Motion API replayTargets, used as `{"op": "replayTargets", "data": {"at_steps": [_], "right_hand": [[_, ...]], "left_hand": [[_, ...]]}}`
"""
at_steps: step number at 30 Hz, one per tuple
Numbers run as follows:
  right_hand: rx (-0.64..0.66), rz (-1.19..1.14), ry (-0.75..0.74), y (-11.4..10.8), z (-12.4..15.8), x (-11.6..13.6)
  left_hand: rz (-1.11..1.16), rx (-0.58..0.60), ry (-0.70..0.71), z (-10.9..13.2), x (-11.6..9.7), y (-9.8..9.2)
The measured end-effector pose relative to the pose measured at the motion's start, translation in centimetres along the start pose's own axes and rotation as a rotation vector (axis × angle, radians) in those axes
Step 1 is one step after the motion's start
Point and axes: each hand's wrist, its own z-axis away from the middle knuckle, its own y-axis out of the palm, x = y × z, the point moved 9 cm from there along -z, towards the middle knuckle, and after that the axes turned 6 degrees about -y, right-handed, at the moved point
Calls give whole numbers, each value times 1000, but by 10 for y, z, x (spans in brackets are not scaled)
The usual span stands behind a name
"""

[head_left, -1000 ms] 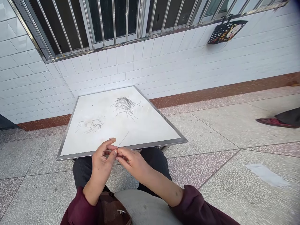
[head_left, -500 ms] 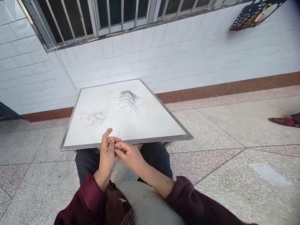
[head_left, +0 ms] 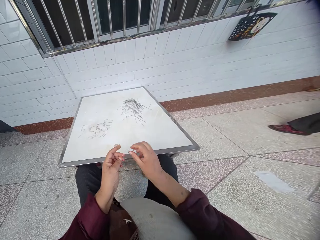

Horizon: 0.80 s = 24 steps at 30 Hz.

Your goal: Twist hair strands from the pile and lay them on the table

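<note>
Above the near edge of a white-topped table, my left hand has thumb and fingers pinched on something too small to make out, with a pinkish spot at the tips. Just to its right is my right hand, its thumb and index finger curled around a thin strand. The two hands are apart by a small gap. On the tabletop lies a dense bunch of thin dark hair-like strands. A looser scatter of curly strands sits nearer the left side.
Behind the table stands a white tiled wall with a barred window. A patterned bag hangs at the right. Another person's shoe is on the speckled floor, near a white sheet. A brown bag rests at my lap.
My hands, together before, have moved apart, the right one shifting to the right. The view has turned slightly right, showing more of the other person's leg.
</note>
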Motion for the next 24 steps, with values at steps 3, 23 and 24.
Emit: {"op": "replayTargets", "data": {"at_steps": [3,23,24], "right_hand": [[21,140,-203,-4,-5,12],[271,91,-348,9,-7,25],[272,90,-342,10,-7,26]], "left_hand": [[78,14,-79,0,0,3],[-342,148,17,-5,-21,22],[-361,147,34,-6,-23,23]]}}
